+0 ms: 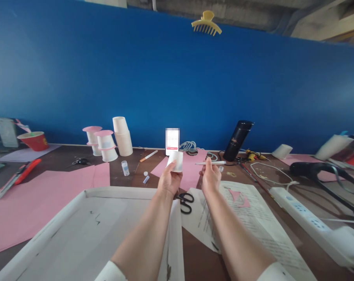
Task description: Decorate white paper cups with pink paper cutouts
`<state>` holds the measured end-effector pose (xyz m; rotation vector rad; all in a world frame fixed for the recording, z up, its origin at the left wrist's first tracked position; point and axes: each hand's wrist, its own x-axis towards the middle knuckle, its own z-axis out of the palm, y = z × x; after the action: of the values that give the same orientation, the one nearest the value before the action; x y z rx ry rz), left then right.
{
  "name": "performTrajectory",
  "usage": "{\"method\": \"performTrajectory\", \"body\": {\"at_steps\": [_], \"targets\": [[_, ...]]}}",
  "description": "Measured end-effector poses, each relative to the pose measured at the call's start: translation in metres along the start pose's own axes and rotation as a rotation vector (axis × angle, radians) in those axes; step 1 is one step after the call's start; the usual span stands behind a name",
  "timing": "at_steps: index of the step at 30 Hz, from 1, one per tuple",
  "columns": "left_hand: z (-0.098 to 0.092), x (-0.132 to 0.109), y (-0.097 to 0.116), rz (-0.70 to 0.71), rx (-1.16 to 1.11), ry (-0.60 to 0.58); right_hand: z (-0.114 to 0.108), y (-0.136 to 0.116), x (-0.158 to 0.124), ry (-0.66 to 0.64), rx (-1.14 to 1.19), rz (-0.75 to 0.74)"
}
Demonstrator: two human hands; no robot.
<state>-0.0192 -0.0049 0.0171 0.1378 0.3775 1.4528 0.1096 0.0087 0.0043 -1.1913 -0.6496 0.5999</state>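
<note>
In the head view, my left hand (170,177) is closed around a small white paper cup (177,162), held above the desk near the middle. Between the fingers of my right hand (211,176) lies a slim white pen (220,162), its thin tip pointing left toward the cup. The two hands are a short way apart, and the tip does not touch the cup. Pink paper (188,175) lies beneath and behind them. Black-handled scissors (185,202) rest under the hands, beside printed sheets (253,218).
A white shallow tray (121,234) fills the front left. Stacked paper cups (123,142) and cups with pink discs (106,146) stand at back left, near a red utility knife (27,171). A black bottle (237,140), power strip (306,218) and phone (172,138) are also there.
</note>
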Motion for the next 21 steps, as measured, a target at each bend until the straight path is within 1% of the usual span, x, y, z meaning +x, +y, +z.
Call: {"method": "performTrajectory", "body": {"at_steps": [4,7,12,21], "targets": [[-0.002,-0.001,0.012,0.025,-0.030,-0.065,-0.002,0.003,-0.002,-0.110,-0.096,0.027],[-0.003,-0.001,0.016,0.036,-0.022,-0.094,-0.002,0.004,-0.005,-0.181,-0.178,0.043],[-0.004,-0.002,0.013,0.016,0.019,-0.070,0.000,0.010,-0.005,-0.252,-0.238,0.093],[-0.011,0.001,0.019,0.035,0.058,-0.071,0.004,0.016,-0.011,-0.336,-0.424,0.063]]}}
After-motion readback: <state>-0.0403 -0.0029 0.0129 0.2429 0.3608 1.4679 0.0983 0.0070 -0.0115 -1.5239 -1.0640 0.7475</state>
